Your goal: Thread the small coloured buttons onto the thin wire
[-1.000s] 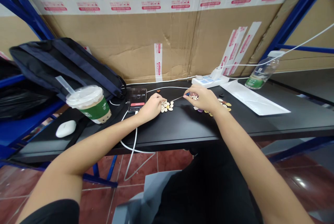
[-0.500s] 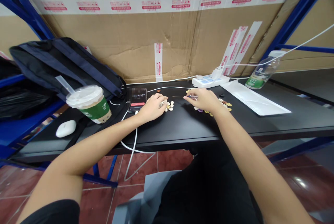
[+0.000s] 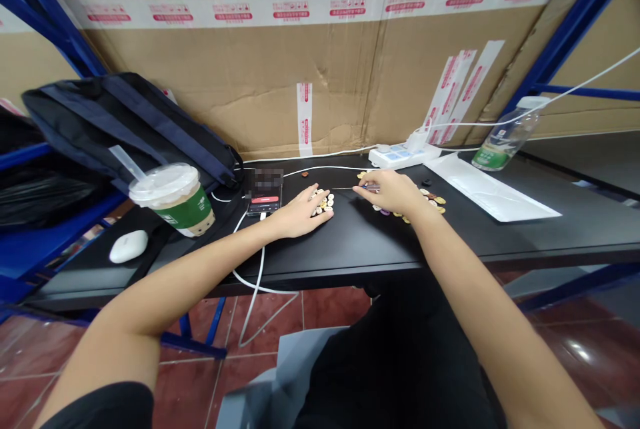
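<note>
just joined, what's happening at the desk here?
A person sits at a black desk sorting small buttons. The left hand rests fingers-down on a cluster of pale buttons. The right hand pinches a thin needle-like tool, with a scatter of coloured buttons beside it. A phone and a lidded drink cup stand to the left.

one head-worn view looks forward and down, close over the black table edge.
</note>
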`<action>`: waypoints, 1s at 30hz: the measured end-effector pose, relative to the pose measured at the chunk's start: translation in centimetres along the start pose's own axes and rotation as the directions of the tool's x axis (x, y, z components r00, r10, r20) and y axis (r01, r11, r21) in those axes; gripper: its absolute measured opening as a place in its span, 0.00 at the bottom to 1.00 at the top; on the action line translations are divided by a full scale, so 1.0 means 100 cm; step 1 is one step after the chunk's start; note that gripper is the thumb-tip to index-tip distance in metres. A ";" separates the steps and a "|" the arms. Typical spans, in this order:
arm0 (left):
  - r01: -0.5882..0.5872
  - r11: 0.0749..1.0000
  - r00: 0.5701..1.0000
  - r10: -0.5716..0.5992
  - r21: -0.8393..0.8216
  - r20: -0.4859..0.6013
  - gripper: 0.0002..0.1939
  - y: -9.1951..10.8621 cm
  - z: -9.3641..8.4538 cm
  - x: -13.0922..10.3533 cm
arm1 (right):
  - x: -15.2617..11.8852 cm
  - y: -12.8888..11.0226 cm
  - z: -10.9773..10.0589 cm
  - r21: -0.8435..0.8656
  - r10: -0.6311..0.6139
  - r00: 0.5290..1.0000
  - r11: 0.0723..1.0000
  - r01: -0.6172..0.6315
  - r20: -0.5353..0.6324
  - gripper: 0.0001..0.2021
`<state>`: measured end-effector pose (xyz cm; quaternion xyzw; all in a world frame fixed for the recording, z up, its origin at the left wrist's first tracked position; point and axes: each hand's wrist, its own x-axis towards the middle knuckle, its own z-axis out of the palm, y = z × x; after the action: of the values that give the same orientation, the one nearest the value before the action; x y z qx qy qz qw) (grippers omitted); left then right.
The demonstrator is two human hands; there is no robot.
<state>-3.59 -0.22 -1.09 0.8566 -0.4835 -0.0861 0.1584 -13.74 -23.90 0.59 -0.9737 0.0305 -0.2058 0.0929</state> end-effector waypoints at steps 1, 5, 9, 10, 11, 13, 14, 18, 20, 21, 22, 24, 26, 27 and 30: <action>-0.006 1.000 1.000 0.006 0.010 0.010 0.39 0.001 0.000 0.000 | 0.000 0.000 0.000 -0.001 -0.001 1.000 1.000 0.001 0.000 0.13; -0.071 0.996 0.997 0.069 0.051 0.035 0.38 0.003 0.001 0.000 | 0.000 0.000 0.001 -0.006 0.003 1.000 1.000 -0.003 -0.018 0.13; -0.067 0.994 0.998 0.066 0.087 0.019 0.38 0.006 0.003 0.002 | 0.000 0.001 0.002 -0.011 0.005 0.999 1.000 -0.005 -0.033 0.13; -0.041 0.995 0.999 0.041 0.092 0.005 0.39 0.006 0.003 0.002 | 0.000 0.002 0.002 -0.015 0.004 0.999 1.000 -0.005 -0.036 0.13; -0.014 0.996 1.000 0.014 0.093 -0.006 0.40 0.006 0.003 0.003 | 0.000 0.002 0.002 -0.020 0.003 0.999 1.000 -0.004 -0.037 0.13; 0.026 0.996 1.000 -0.026 0.090 -0.008 0.41 0.007 0.002 0.003 | 0.000 0.002 0.002 -0.027 0.004 0.999 1.000 -0.005 -0.039 0.13; 0.032 0.996 0.999 -0.032 0.088 0.001 0.41 0.007 0.002 0.003 | 0.001 0.003 0.003 -0.030 0.006 0.999 1.000 -0.007 -0.040 0.13; -0.020 0.997 0.999 0.019 0.075 0.026 0.40 0.007 0.001 0.003 | 0.001 0.002 0.002 -0.033 0.013 0.999 0.999 -0.015 -0.047 0.14; -0.080 0.995 0.996 0.078 0.066 0.035 0.38 0.006 0.001 0.004 | 0.000 0.001 0.001 -0.032 0.020 0.999 0.999 -0.021 -0.044 0.14; -0.108 0.992 0.994 0.105 0.063 0.042 0.37 0.006 0.001 0.005 | 0.000 0.000 0.000 -0.032 0.023 0.999 0.999 -0.024 -0.041 0.14; -0.127 0.990 0.991 0.124 0.061 0.048 0.37 0.006 0.001 0.005 | 0.000 0.000 0.000 -0.034 0.026 0.999 0.999 -0.027 -0.038 0.14; -0.139 0.989 0.990 0.136 0.057 0.046 0.36 0.006 0.001 0.005 | 0.000 -0.001 -0.001 -0.043 0.032 0.999 0.999 -0.033 -0.039 0.14; -0.128 0.990 0.991 0.126 0.061 0.036 0.37 0.007 0.000 0.004 | 0.000 -0.001 -0.001 -0.057 0.035 0.998 0.998 -0.037 -0.046 0.14; -0.118 0.991 0.993 0.117 0.064 0.032 0.37 0.007 0.000 0.004 | 0.000 -0.001 -0.001 -0.064 0.035 0.998 0.997 -0.038 -0.047 0.14; -0.102 0.991 0.994 0.099 0.081 0.045 0.37 0.006 0.001 0.006 | 0.000 -0.001 0.000 -0.078 0.032 0.999 0.996 -0.035 -0.042 0.14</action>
<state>-3.82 -1.01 -0.98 0.8351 -0.5324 -0.0752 0.1166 -13.71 -23.86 0.63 -0.9716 0.0567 -0.2226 0.0574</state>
